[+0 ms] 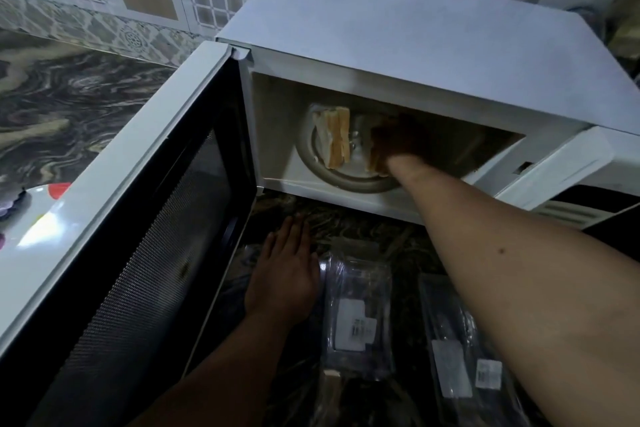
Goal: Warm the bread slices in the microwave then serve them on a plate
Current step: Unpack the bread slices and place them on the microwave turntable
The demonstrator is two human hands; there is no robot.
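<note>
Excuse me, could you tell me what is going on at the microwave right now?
A person has the white microwave open, its door swung wide. Their right hand reaches inside with its grip on a browned bread slice at the round glass turntable. More pale bread slices stand on the turntable's far left. The left hand rests flat on the dark marbled counter.

Dim, bluish indoor light. Glare patch on the plate (33,222) at left edge. Microwave (398,45) cavity deep in shadow, hiding the right hand (403,142). Foreground packets (356,315) dark, soft. Wide-angle bending at the edges; overall slight blur.
</note>
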